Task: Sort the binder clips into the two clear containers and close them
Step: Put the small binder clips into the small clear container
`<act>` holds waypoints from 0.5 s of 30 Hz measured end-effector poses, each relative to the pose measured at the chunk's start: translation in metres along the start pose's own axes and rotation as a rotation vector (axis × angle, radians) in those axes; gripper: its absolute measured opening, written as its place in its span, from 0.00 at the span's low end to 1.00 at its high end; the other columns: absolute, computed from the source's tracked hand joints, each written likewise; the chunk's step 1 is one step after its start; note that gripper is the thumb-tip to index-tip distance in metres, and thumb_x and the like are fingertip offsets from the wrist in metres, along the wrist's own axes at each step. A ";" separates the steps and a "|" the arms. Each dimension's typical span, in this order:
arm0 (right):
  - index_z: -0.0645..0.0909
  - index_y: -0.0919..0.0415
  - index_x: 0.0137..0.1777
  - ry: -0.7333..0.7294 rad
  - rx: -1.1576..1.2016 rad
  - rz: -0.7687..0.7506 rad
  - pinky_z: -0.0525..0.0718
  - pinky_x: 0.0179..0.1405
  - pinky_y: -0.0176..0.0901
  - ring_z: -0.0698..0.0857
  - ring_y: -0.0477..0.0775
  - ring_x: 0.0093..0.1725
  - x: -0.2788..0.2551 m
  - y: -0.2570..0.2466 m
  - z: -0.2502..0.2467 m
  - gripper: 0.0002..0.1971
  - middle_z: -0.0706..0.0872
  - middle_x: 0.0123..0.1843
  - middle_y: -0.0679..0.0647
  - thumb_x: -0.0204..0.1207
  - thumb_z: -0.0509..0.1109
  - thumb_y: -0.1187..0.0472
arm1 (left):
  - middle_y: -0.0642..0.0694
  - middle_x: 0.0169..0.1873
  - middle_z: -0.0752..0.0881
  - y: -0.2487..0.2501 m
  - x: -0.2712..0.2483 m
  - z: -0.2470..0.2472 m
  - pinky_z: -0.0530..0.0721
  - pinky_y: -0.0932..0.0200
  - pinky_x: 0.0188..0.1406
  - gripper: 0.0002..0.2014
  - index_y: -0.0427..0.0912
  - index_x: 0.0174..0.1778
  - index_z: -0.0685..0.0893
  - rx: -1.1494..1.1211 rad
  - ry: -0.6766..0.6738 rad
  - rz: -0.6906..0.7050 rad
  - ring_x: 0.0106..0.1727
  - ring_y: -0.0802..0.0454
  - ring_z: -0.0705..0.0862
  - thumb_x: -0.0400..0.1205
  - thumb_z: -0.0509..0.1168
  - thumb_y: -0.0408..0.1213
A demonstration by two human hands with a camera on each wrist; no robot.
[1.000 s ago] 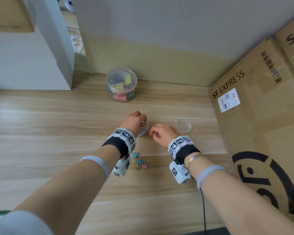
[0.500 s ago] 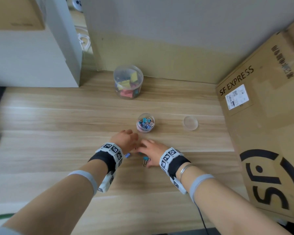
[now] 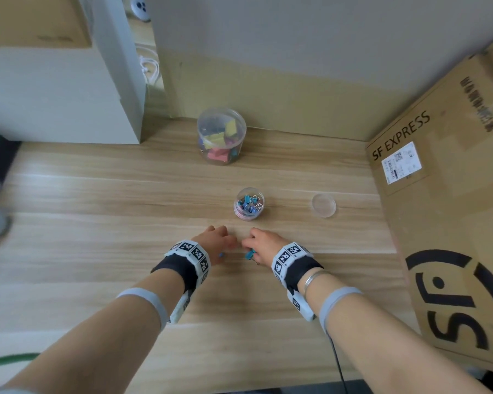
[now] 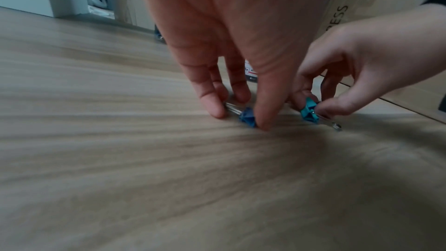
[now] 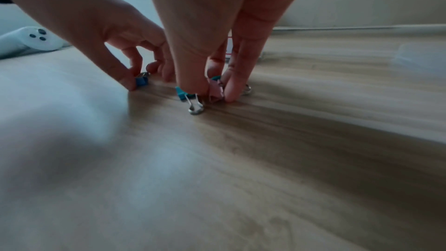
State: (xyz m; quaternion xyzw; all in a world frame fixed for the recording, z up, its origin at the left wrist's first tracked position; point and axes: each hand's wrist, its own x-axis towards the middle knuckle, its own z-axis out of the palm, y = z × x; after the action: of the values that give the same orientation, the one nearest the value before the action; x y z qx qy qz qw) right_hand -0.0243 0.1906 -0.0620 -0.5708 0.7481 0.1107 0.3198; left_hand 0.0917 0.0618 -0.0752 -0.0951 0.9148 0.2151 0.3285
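Note:
On the wooden table (image 3: pixel 97 223) my left hand (image 3: pixel 225 246) pinches a dark blue binder clip (image 4: pixel 247 118) between thumb and fingertips; the clip still lies on the wood. Just to its right my right hand (image 3: pixel 249 245) pinches a teal clip (image 5: pixel 182 93) and a pink clip (image 5: pixel 216 91) together, also down on the surface. Beyond the hands stands a small clear container (image 3: pixel 248 203), open and holding several small clips. Its round lid (image 3: pixel 324 205) lies to the right. A larger clear container (image 3: pixel 221 136) with bigger coloured clips stands by the wall.
A big SF Express cardboard box (image 3: pixel 444 194) borders the table on the right. A white cabinet (image 3: pixel 54 95) stands at the back left, with a wall (image 3: pixel 296 66) behind the table. Bare wood lies between the hands and my body.
Both hands have pulled back from the small container toward me and dropped onto the loose clips. Their fingers have closed on the clips.

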 end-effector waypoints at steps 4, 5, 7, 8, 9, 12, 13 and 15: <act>0.81 0.60 0.56 0.125 0.119 0.031 0.79 0.47 0.47 0.82 0.62 0.51 -0.007 0.007 -0.006 0.12 0.79 0.58 0.59 0.73 0.64 0.66 | 0.41 0.59 0.78 0.002 0.002 0.002 0.77 0.51 0.57 0.15 0.43 0.62 0.77 -0.063 0.101 0.006 0.62 0.41 0.74 0.79 0.58 0.29; 0.81 0.59 0.55 0.153 0.141 0.036 0.79 0.46 0.45 0.82 0.61 0.50 -0.010 0.010 -0.009 0.12 0.79 0.58 0.58 0.73 0.65 0.66 | 0.41 0.57 0.79 0.002 0.002 0.002 0.77 0.52 0.56 0.14 0.42 0.60 0.78 -0.075 0.115 0.009 0.61 0.41 0.75 0.79 0.58 0.28; 0.83 0.59 0.53 0.202 0.181 0.035 0.81 0.47 0.45 0.82 0.59 0.49 -0.014 0.015 -0.022 0.11 0.80 0.58 0.57 0.72 0.66 0.66 | 0.41 0.56 0.80 0.004 0.004 0.002 0.77 0.52 0.54 0.14 0.41 0.58 0.79 -0.097 0.147 0.021 0.59 0.41 0.76 0.78 0.58 0.27; 0.83 0.60 0.52 0.232 0.202 0.030 0.83 0.49 0.47 0.83 0.59 0.49 -0.015 0.018 -0.029 0.11 0.81 0.58 0.57 0.71 0.67 0.67 | 0.40 0.55 0.81 0.006 0.006 0.001 0.77 0.52 0.54 0.14 0.40 0.57 0.80 -0.112 0.178 0.030 0.58 0.41 0.77 0.77 0.58 0.27; 0.84 0.60 0.51 0.271 0.221 0.027 0.83 0.50 0.50 0.83 0.59 0.48 -0.015 0.020 -0.038 0.10 0.81 0.58 0.57 0.71 0.67 0.67 | 0.40 0.55 0.82 0.008 0.006 0.000 0.77 0.52 0.54 0.14 0.39 0.57 0.80 -0.134 0.222 0.041 0.57 0.41 0.77 0.77 0.58 0.27; 0.85 0.60 0.50 0.401 0.251 0.047 0.84 0.51 0.51 0.83 0.57 0.45 -0.009 0.026 -0.062 0.10 0.83 0.57 0.57 0.70 0.68 0.68 | 0.38 0.54 0.83 0.015 0.009 -0.012 0.78 0.51 0.52 0.14 0.37 0.54 0.82 -0.256 0.404 0.075 0.56 0.38 0.78 0.76 0.59 0.25; 0.85 0.59 0.50 0.438 0.260 0.057 0.84 0.51 0.50 0.82 0.55 0.43 -0.005 0.028 -0.069 0.10 0.83 0.56 0.57 0.69 0.68 0.68 | 0.37 0.54 0.83 0.017 0.010 -0.017 0.79 0.51 0.50 0.13 0.36 0.53 0.83 -0.296 0.471 0.088 0.55 0.37 0.79 0.75 0.60 0.24; 0.85 0.59 0.49 0.483 0.273 0.069 0.83 0.51 0.47 0.77 0.51 0.40 0.004 0.028 -0.079 0.11 0.82 0.54 0.57 0.69 0.68 0.68 | 0.34 0.50 0.84 0.019 0.011 -0.028 0.81 0.48 0.46 0.12 0.34 0.49 0.84 -0.355 0.600 0.115 0.49 0.34 0.81 0.72 0.62 0.22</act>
State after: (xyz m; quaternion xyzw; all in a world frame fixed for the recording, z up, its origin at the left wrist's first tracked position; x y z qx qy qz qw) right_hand -0.0790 0.1547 -0.0087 -0.5064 0.8297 -0.1193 0.2022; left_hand 0.0615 0.0658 -0.0568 -0.1578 0.9228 0.3512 0.0109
